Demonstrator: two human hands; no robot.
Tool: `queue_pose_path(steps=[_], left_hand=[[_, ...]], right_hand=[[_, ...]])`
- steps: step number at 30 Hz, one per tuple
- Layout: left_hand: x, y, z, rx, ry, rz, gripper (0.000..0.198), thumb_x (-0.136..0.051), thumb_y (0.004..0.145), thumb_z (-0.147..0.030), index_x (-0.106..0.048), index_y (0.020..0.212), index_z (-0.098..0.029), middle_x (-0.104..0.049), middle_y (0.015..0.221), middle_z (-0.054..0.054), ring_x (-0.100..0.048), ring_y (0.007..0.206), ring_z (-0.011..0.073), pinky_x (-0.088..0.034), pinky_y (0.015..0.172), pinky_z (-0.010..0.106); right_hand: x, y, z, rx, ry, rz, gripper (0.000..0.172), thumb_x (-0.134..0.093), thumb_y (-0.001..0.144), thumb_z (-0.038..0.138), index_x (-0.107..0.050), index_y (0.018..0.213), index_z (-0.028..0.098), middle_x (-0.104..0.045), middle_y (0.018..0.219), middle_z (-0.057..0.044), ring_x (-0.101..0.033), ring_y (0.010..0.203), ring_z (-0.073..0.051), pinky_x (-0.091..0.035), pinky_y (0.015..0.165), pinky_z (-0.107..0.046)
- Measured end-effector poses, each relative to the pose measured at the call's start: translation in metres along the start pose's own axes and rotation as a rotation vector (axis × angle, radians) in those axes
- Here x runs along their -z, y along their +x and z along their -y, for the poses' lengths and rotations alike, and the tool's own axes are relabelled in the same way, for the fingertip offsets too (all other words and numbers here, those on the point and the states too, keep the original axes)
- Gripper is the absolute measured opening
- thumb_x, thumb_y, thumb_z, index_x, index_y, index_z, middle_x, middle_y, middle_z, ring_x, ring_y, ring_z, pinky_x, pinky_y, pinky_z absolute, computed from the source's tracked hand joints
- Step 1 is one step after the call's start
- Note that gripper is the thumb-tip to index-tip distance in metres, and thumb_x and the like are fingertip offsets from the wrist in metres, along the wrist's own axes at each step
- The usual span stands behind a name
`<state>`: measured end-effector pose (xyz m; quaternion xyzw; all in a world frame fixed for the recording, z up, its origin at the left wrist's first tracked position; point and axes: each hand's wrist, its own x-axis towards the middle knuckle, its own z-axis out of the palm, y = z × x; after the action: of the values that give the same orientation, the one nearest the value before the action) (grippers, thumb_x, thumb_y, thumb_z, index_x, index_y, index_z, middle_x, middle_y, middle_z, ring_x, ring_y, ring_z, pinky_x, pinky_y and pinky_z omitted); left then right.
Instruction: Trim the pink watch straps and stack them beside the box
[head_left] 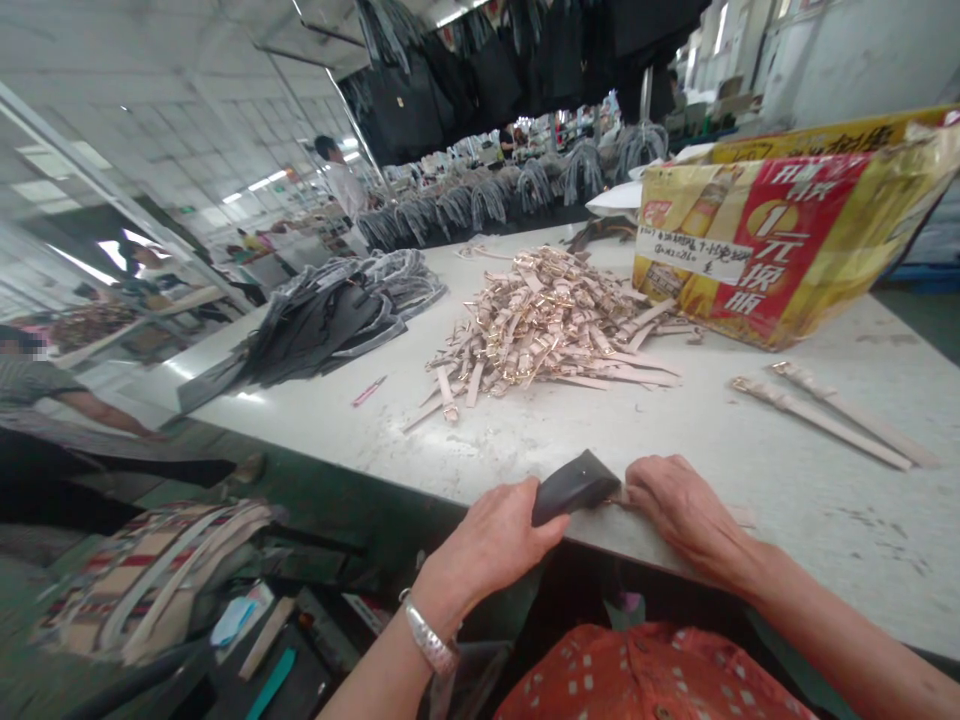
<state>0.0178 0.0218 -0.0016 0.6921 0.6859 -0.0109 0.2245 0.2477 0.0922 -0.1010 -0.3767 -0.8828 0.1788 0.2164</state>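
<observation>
My left hand (499, 530) is wrapped round a dark piece (577, 485) that looks like leather, folded, with a small stud near its pointed end. It is tilted up over the table's front edge. My right hand (679, 505) is closed at the tip of that piece, pinching a pale beige strap (616, 496) whose metal end shows slightly. Most of this strap is hidden under the hand. Beyond my hands lies a heap of beige buckle straps (540, 320) with gold-coloured buckles. Two more buckle straps (832, 415) lie apart on the right.
A yellow and red carton (750, 240) stands on the white table (465, 450) at the right back. Dark wrapped straps (322, 315) lie at the left, near a pink cutter (368, 391). Below the left edge are bundled striped pieces (165, 580). A person (67, 410) is at far left.
</observation>
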Motion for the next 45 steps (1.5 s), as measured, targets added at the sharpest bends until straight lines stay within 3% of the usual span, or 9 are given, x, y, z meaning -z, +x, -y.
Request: queue_pose_path(steps=[8, 14, 19, 29, 37, 45], left_hand=[[0.008, 0.0, 0.008, -0.064, 0.007, 0.024, 0.038, -0.043, 0.084, -0.054, -0.06, 0.093, -0.021, -0.068, 0.087, 0.005, -0.062, 0.08, 0.0208, -0.041, 0.063, 0.027], [0.021, -0.001, 0.005, -0.094, 0.085, 0.076, 0.034, -0.046, 0.082, -0.051, -0.061, 0.093, -0.022, -0.068, 0.087, 0.004, -0.063, 0.081, 0.0212, -0.042, 0.069, 0.028], [0.029, 0.012, 0.001, -0.161, 0.144, 0.07, 0.038, -0.049, 0.08, -0.053, -0.062, 0.096, -0.021, -0.067, 0.087, 0.006, -0.063, 0.081, 0.0223, -0.042, 0.067, 0.028], [0.02, 0.025, -0.009, -0.171, 0.029, 0.067, 0.038, -0.048, 0.081, -0.052, -0.063, 0.095, -0.02, -0.068, 0.085, 0.004, -0.063, 0.077, 0.0195, -0.042, 0.064, 0.026], [0.033, 0.02, 0.011, -0.15, 0.073, 0.097, 0.039, -0.05, 0.08, -0.054, -0.064, 0.097, -0.022, -0.068, 0.088, 0.003, -0.062, 0.079, 0.0196, -0.042, 0.067, 0.025], [0.029, 0.026, 0.002, -0.205, 0.104, 0.077, 0.035, -0.049, 0.08, -0.051, -0.064, 0.092, -0.022, -0.068, 0.084, 0.003, -0.062, 0.075, 0.0195, -0.041, 0.064, 0.026]], right_hand=[[-0.011, 0.006, -0.006, -0.089, -0.061, -0.033, 0.019, -0.037, 0.094, 0.027, -0.051, 0.084, 0.02, -0.058, 0.074, -0.002, -0.049, 0.068, -0.017, -0.031, 0.069, -0.031], [-0.012, 0.007, -0.008, -0.138, 0.061, -0.023, 0.018, -0.038, 0.092, 0.028, -0.052, 0.083, 0.021, -0.057, 0.076, -0.002, -0.051, 0.071, -0.017, -0.034, 0.066, -0.029], [-0.009, 0.008, -0.007, -0.16, 0.16, -0.021, 0.019, -0.036, 0.092, 0.029, -0.05, 0.082, 0.021, -0.055, 0.073, -0.001, -0.051, 0.069, -0.015, -0.036, 0.065, -0.028], [-0.002, 0.006, -0.002, -0.309, 0.23, -0.113, 0.019, -0.034, 0.091, 0.034, -0.046, 0.08, 0.023, -0.051, 0.06, 0.004, -0.048, 0.053, -0.013, -0.035, 0.054, -0.024], [0.001, 0.007, 0.0, -0.315, 0.325, -0.073, 0.015, -0.033, 0.09, 0.032, -0.041, 0.081, 0.024, -0.058, 0.067, 0.003, -0.055, 0.06, -0.014, -0.038, 0.061, -0.025], [0.003, 0.005, 0.001, -0.297, 0.266, -0.084, 0.014, -0.032, 0.089, 0.026, -0.043, 0.08, 0.023, -0.052, 0.064, 0.004, -0.05, 0.059, -0.014, -0.035, 0.059, -0.025]])
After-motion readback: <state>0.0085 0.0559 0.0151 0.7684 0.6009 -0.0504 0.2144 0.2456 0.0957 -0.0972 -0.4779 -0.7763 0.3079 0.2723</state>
